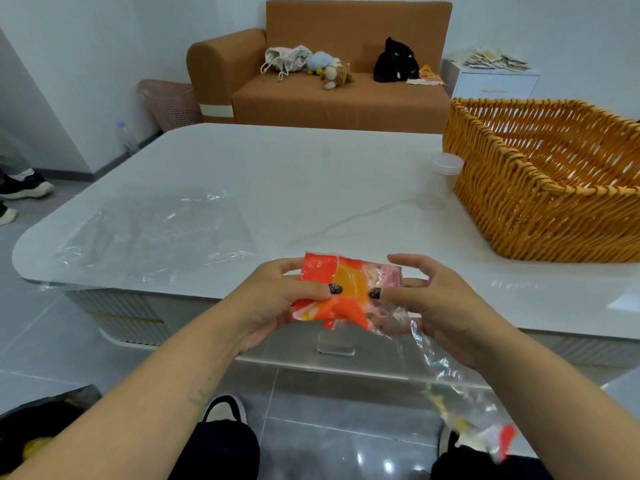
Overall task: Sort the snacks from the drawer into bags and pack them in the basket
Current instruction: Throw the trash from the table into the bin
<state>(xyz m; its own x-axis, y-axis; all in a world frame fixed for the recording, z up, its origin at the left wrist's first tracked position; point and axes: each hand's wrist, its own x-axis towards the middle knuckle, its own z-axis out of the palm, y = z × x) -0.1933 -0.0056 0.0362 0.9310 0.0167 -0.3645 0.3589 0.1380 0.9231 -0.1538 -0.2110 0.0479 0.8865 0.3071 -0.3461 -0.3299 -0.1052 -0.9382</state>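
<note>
Two hands, left hand [277, 303] & right hand [440, 306], both gripping orange snack packet [332, 289], wicker basket [540, 188] nearby

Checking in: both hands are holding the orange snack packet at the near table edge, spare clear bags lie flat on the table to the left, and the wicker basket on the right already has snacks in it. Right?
Not quite. The head view shows the wicker basket holding no snacks. The rest holds: the left hand and right hand hold the orange snack packet, and clear bags lie flat on the table.
</note>
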